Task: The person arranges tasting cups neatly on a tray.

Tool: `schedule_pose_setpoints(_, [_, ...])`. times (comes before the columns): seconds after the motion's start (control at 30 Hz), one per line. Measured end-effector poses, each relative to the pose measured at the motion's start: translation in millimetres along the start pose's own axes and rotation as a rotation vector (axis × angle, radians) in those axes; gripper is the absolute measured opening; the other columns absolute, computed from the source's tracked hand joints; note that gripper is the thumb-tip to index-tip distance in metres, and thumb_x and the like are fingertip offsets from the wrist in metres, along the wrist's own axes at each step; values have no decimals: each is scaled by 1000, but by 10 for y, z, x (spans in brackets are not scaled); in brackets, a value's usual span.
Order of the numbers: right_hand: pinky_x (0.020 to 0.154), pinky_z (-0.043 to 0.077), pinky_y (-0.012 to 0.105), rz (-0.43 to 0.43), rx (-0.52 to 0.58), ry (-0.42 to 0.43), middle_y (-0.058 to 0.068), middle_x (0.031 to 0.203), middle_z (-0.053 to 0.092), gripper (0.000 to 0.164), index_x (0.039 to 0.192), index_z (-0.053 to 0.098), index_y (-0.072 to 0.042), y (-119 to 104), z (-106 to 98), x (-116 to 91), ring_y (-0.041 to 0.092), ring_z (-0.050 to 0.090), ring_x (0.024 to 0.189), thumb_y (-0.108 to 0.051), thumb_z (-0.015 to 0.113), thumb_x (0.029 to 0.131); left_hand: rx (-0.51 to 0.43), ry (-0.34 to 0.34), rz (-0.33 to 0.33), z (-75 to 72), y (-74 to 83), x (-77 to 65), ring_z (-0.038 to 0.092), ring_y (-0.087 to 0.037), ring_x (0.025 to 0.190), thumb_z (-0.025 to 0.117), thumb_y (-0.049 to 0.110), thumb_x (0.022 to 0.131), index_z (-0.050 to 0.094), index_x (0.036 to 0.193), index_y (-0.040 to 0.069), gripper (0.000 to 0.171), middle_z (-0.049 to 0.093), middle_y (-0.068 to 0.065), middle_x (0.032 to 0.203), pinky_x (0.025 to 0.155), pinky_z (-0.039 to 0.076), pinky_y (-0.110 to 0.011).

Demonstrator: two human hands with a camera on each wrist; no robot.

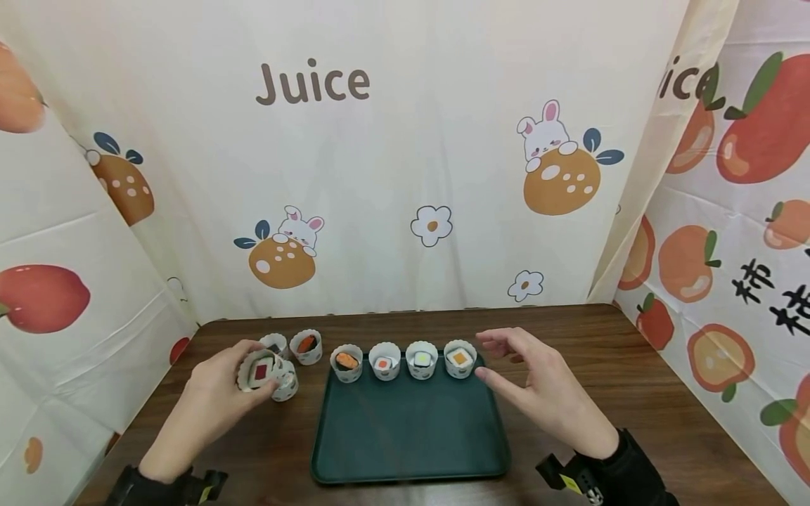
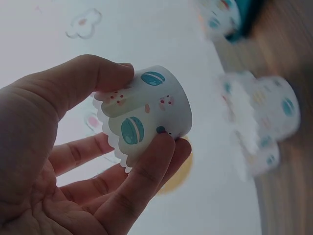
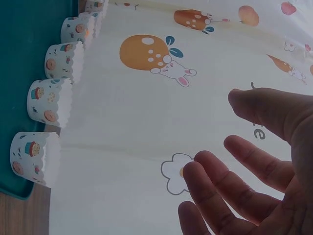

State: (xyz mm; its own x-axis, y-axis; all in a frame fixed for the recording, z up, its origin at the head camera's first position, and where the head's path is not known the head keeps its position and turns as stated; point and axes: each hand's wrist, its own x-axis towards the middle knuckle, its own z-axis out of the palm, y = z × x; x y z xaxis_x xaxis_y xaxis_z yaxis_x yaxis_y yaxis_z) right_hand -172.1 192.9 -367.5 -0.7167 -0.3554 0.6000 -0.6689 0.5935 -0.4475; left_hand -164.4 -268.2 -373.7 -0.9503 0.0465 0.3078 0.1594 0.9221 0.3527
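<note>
My left hand (image 1: 215, 383) grips a scalloped paper cup (image 2: 146, 110) between thumb and fingers. Inside that cup lies a sushi roll (image 1: 261, 370) with a dark red centre. Several more cups stand on the table close by, one with an orange-red topped sushi (image 1: 306, 344). Along the back edge of the dark green tray (image 1: 411, 436) runs a row of cups holding sushi pieces, the rightmost being a cup with a yellow-centred roll (image 1: 460, 358). Beside it, my right hand (image 1: 538, 379) hovers with fingers spread and nothing held, as the right wrist view also shows.
The tray lies on a brown wooden table (image 1: 569, 337). A white printed curtain (image 1: 380, 161) hangs behind the table, and fruit-patterned sheets flank it on the left and right.
</note>
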Motion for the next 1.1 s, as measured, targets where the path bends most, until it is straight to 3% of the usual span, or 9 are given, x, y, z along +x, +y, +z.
schedule_pose_setpoints(0.17, [87,58,29,-3,1,0,-13,117,71,48,133,68,-24,5,10,0,3,62,101,-12,86,91,-61,33,84,22,225,-22,69,-20,86,97,20,77,70,129,8,60,77,-14,109,65,56,-33])
schedule_pose_setpoints(0.37, [86,59,32,5,15,-15,-13,116,71,47,133,68,-23,9,30,-1,8,65,100,-13,86,91,-164,22,168,80,531,-39,72,-17,90,97,11,76,69,131,6,62,74,-11,113,69,64,-30])
schedule_pose_setpoints(0.73, [85,61,33,52,25,-64,-14,112,70,41,132,69,-22,-22,74,0,9,67,100,-17,84,94,-289,15,335,328,1072,-57,68,-5,88,97,11,76,67,131,14,62,75,-1,112,70,59,-20])
schedule_pose_setpoints(1.0, [83,61,30,36,50,-98,-12,111,72,39,129,71,-19,-27,134,-5,3,68,97,-15,85,93,-342,-16,456,546,1362,-29,68,-11,90,96,14,77,65,129,7,61,73,-3,113,73,59,-21])
schedule_pose_setpoints(1.1, [82,61,30,32,62,-110,-12,111,72,38,127,71,-20,-29,154,-12,2,67,96,-15,86,92,-372,-41,474,606,1469,-25,68,-12,93,95,15,80,65,130,8,59,72,-5,118,74,60,-20])
